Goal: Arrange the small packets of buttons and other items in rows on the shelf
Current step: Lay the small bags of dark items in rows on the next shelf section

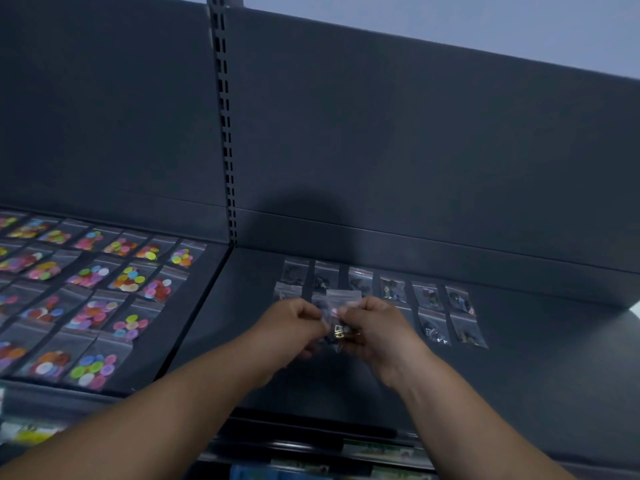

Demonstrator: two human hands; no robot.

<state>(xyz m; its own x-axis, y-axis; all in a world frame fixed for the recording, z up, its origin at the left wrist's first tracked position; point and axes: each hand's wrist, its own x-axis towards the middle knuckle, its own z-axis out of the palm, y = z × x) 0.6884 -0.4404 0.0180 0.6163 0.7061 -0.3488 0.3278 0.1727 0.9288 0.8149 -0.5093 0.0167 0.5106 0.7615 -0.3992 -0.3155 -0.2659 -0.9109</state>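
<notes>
Left hand [294, 323] and right hand [375, 327] jointly pinch a small clear plastic packet of gold metal pieces [337, 320] above the dark grey shelf [536, 341]; rows of similar clear packets [429, 299] lie just beyond; packets of coloured buttons [93, 292] far left.

Both forearms extend from the lower frame to centre. Left hand [294, 318] and right hand [372, 322] meet there, fingers pinched closed.

We're in a shop aisle here — dark metal shelf [519, 341] with a slotted upright [225, 133] between back panels, clear packets of coloured buttons [93, 282] laid out in rows like stock, and more packaged goods [374, 452] on the tier below.
</notes>
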